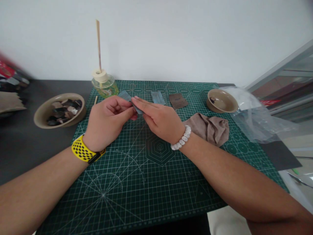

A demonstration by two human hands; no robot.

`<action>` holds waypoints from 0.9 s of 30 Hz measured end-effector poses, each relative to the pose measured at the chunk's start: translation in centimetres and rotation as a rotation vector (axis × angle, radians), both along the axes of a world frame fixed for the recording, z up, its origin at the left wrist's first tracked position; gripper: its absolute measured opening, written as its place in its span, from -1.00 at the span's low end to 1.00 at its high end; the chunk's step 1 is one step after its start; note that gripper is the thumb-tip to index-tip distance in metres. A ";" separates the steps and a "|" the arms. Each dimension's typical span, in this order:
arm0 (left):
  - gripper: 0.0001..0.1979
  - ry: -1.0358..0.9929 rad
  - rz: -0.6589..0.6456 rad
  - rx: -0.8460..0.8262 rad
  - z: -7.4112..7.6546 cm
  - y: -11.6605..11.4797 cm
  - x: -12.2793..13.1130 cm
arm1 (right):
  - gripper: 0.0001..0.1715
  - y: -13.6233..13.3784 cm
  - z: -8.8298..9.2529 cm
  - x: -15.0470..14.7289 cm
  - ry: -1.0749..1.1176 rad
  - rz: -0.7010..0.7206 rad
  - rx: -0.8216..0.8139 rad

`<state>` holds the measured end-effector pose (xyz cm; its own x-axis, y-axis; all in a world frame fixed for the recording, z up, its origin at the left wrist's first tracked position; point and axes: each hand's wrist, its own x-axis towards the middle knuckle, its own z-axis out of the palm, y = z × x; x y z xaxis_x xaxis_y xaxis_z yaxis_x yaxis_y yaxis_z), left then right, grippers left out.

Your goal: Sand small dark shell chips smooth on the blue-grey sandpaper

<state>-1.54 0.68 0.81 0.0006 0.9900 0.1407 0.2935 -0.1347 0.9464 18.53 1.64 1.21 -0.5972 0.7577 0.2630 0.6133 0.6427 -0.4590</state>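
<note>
While left hand point(106, 122), right hand point(160, 119) pinch it, strip point(125, 95) thin, blue-grey.

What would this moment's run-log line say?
left hand, right hand: pinch blue-grey strip | below: green cutting mat | nearby: brown cloth, bowl of dark pieces

Dark table point(22, 147) under a green cutting mat point(137, 182), bowl of chips point(40, 118) at left.

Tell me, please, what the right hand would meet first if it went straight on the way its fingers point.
Probably the left hand: the right hand points straight at its fingertips, across the blue-grey strip that both hands pinch.
</note>
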 end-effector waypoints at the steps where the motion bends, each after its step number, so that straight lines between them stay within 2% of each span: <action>1: -0.86 -0.001 -0.004 0.001 -0.1 0.0 0.0 | -0.23 0.0 0.0 0.0 -0.001 -0.006 0.002; 9: -0.84 -0.014 0.027 0.058 -0.3 0.3 0.1 | -0.30 -0.1 -0.4 -0.1 -0.027 -0.054 0.066; 15: -0.91 0.059 0.023 0.082 -0.3 0.3 0.1 | -0.27 -0.2 -0.6 -0.2 -0.009 0.001 0.092; 19: -0.89 0.029 0.009 0.065 -0.2 0.3 0.2 | -0.28 -0.2 -0.6 -0.3 -0.008 0.002 0.078; 27: -0.85 -0.012 0.001 0.062 -0.4 0.2 0.1 | -0.35 0.0 -1.5 0.0 0.126 -0.031 0.085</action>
